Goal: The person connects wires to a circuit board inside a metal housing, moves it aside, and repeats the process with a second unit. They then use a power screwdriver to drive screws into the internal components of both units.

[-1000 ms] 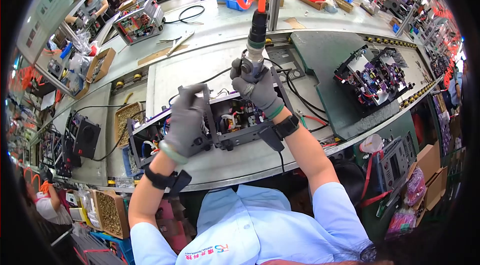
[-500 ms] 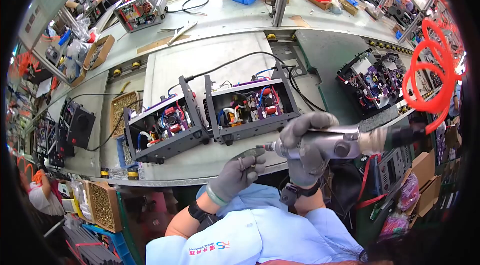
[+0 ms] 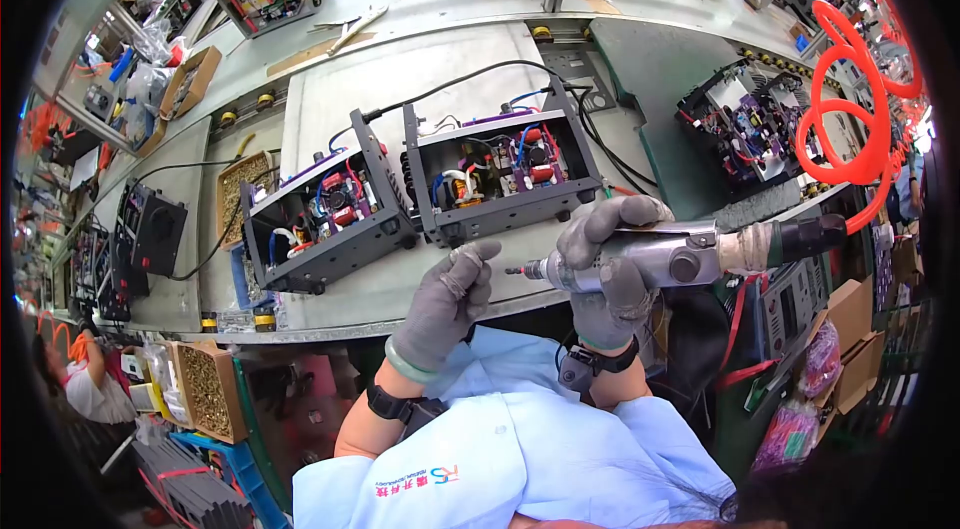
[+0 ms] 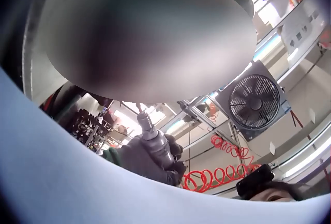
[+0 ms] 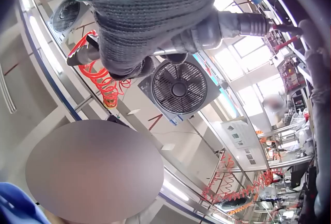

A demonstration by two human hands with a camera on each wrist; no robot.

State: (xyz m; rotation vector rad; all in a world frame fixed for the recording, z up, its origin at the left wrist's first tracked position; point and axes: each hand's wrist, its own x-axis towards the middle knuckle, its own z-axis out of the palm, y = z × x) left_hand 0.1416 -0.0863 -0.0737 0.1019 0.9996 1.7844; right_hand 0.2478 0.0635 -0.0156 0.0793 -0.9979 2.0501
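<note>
My gloved right hand [image 3: 622, 291] grips a silver pneumatic screwdriver [image 3: 685, 257], held sideways over the table's front edge with its bit pointing left. A red coiled air hose [image 3: 850, 109] runs from its back end. Close to the bit's tip is my gloved left hand [image 3: 440, 307], its fingers curled in; anything inside them is hidden. In the right wrist view, a left fingertip [image 5: 292, 30] overlaps the end of the bit. Just beyond my hands stand two open black metal cases, a left case [image 3: 345, 251] and a right case [image 3: 515, 212], with wired circuit parts inside.
A box of small brass-coloured parts [image 3: 228, 199] stands left of the cases. Black cables [image 3: 450, 84] run behind them. Further right, another opened unit [image 3: 750, 119] rests on a green board [image 3: 660, 144]. Pliers [image 3: 357, 29] lie on the back bench.
The screwdriver has come down from upright over the right case to sideways before my body. My left hand has drawn back from the cases toward its bit, then slightly away from the tip.
</note>
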